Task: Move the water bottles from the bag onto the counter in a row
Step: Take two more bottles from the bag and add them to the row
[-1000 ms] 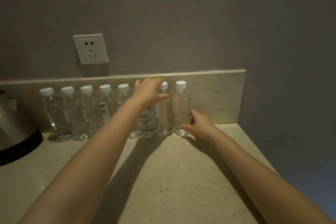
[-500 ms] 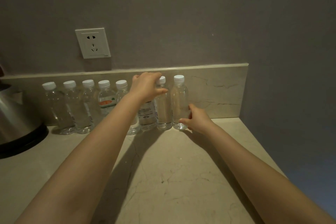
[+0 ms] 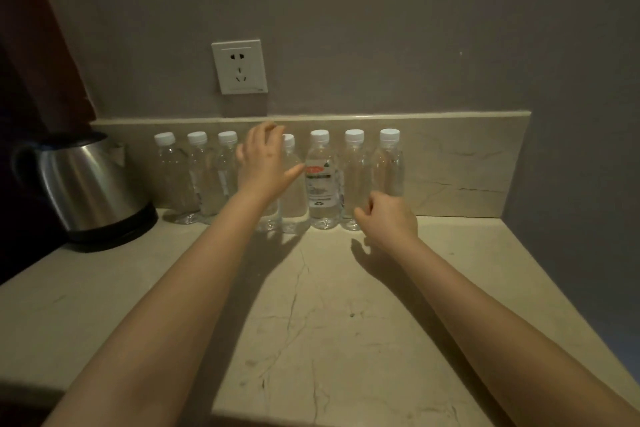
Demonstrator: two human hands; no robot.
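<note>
Small clear plastic water bottles with white caps (image 3: 355, 177) stand upright in a row on the pale veined marble counter (image 3: 346, 322), backs close to the low marble backsplash (image 3: 467, 156). Seven caps show, and one more bottle stands mostly hidden behind the left hand (image 3: 265, 163). The leftmost bottle (image 3: 173, 177) stands just beside the stainless steel electric kettle with a black base (image 3: 90, 184). The rightmost bottle (image 3: 391, 166) stands well short of the backsplash's right end, with open counter between it and the grey wall (image 3: 381, 28). One bottle with a red and white printed label (image 3: 323, 184) stands third from the right. The left hand is raised in front of the hidden bottle, fingertips bent near cap height and thumb stretched toward the labelled bottle; I cannot tell whether it grips anything. The right hand (image 3: 388, 218) hovers low in front of the two rightmost bottles, fingers loosely curled and gripping nothing. A wide stretch of counter runs from the row to the front edge. A white square wall socket (image 3: 239, 66) sits above the backsplash.
</note>
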